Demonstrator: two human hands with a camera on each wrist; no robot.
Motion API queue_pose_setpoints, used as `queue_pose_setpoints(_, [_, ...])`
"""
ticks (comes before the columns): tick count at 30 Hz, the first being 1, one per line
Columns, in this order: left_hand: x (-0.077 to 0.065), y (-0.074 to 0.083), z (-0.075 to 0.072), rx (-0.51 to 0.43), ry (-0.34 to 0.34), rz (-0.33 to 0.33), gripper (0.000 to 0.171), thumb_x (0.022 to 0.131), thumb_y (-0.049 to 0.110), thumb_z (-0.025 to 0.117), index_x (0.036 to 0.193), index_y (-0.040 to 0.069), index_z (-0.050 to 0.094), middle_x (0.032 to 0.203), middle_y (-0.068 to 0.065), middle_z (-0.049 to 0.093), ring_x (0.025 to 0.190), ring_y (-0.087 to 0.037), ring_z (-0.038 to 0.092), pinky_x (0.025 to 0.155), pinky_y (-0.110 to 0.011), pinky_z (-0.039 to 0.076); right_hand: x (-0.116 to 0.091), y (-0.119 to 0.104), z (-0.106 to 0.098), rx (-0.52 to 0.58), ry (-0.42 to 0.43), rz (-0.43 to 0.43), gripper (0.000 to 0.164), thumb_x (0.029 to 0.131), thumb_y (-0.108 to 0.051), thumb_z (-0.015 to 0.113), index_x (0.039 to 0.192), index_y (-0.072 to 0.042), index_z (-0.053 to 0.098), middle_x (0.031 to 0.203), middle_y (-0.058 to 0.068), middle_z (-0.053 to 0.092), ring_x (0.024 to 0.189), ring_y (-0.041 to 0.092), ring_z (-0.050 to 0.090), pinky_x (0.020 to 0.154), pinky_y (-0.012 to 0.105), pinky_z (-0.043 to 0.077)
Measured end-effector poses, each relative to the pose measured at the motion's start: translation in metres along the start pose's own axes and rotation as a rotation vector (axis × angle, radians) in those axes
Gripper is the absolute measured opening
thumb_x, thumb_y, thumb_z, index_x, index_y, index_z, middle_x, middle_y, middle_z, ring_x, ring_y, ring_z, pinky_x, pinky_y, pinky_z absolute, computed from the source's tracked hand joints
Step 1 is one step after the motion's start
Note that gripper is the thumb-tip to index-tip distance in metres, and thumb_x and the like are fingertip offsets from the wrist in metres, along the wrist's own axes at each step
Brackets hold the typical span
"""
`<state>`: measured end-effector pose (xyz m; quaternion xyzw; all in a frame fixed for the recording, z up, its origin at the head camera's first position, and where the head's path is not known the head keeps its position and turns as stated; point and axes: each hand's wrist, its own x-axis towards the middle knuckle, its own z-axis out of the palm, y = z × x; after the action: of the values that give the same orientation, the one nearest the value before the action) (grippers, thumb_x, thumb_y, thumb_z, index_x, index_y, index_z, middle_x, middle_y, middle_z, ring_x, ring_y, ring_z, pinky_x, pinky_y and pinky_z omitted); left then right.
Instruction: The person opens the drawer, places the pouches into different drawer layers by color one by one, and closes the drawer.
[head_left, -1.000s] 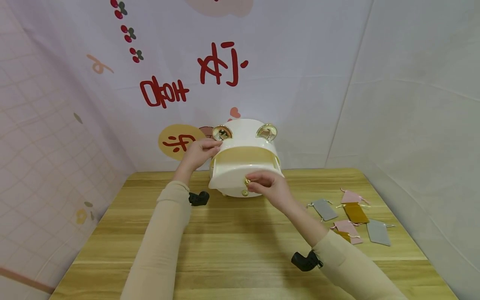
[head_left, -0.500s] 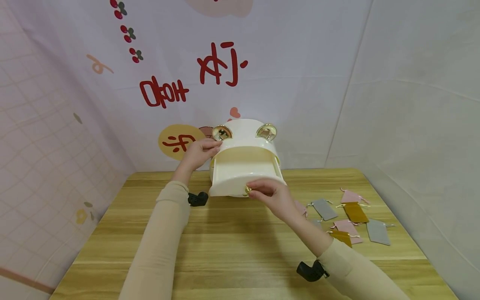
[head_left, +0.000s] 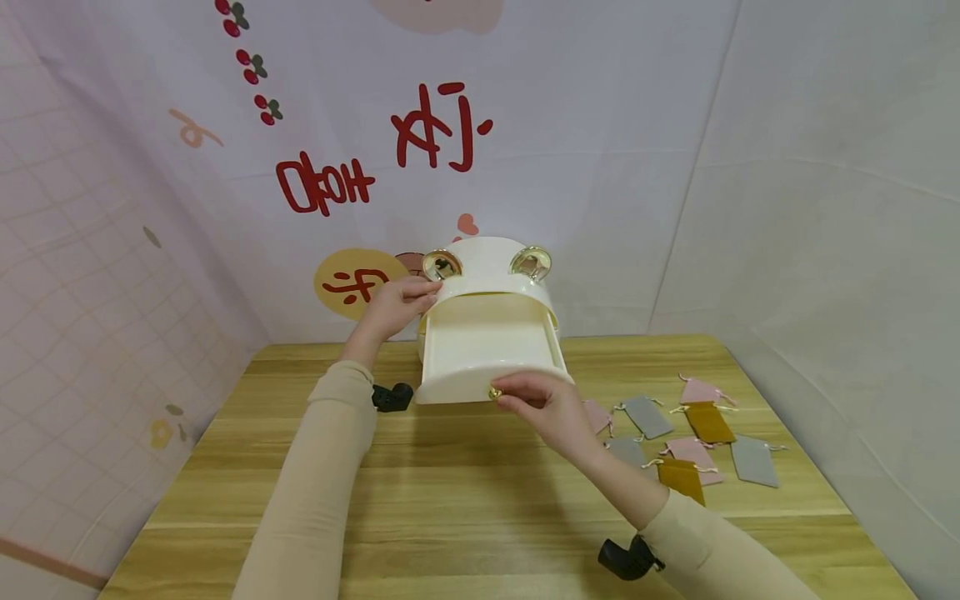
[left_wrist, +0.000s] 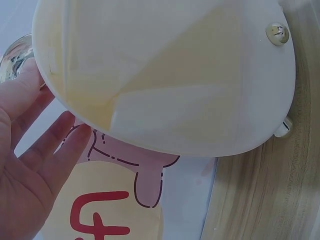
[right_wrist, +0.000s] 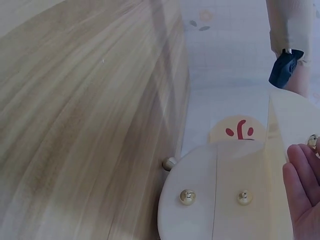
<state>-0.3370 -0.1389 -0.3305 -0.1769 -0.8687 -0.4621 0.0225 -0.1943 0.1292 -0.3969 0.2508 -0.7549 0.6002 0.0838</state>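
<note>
A white rounded cabinet with two round gold ornaments like eyes stands at the back of the wooden table. Its top drawer is pulled out, and the inside looks bare. My right hand pinches the gold knob on the drawer front. Fingers of my left hand rest against the cabinet's left side, just below the left ornament; in the left wrist view they lie fairly straight along the rim, thumb near the ornament. Lower knobs show in the right wrist view.
Several small drawstring pouches lie at the right of the table: pink, grey and brown. A printed cloth hangs close behind the cabinet. Each wrist wears a black device.
My right hand has drawn the drawer farther out toward me by its knob, exposing more of its inside. The left hand stays at the cabinet's side. More pouches show beside the right forearm.
</note>
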Motion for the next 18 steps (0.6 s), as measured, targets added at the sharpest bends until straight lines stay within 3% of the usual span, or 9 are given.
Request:
queue_pose_setpoints(8, [0.0,-0.002,-0.003,0.017,-0.02,0.009,0.038,0.099,0.021,0.064,0.137,0.015,0.062,0.146,-0.011,0.05,0.142,-0.026,0.035,0.111,-0.046,0.037,-0.005,-0.03,0.003,-0.025,-0.012,-0.018,0.021,0.089,0.008,0.068,0.11,0.009,0.071,0.107,0.02,0.07,0.09,0.039,0.07,0.075,0.027,0.058])
queue_pose_setpoints(15, [-0.001,-0.005,-0.005,0.019,-0.047,0.015,0.039,0.099,0.021,0.063,0.138,0.015,0.061,0.146,-0.01,0.051,0.141,-0.026,0.036,0.11,-0.046,0.037,-0.006,0.001,-0.005,-0.001,-0.053,-0.11,0.027,0.089,0.01,0.066,0.116,0.007,0.07,0.113,0.019,0.069,0.093,0.026,0.071,0.076,0.03,0.058])
queue_pose_setpoints(18, [-0.001,-0.005,-0.006,0.019,-0.055,0.018,0.039,0.099,0.02,0.063,0.138,0.015,0.061,0.146,-0.01,0.051,0.141,-0.026,0.036,0.11,-0.046,0.038,-0.009,0.005,-0.014,0.002,-0.075,-0.142,0.028,0.09,0.009,0.066,0.118,0.005,0.07,0.114,0.018,0.068,0.094,0.021,0.071,0.076,0.032,0.059])
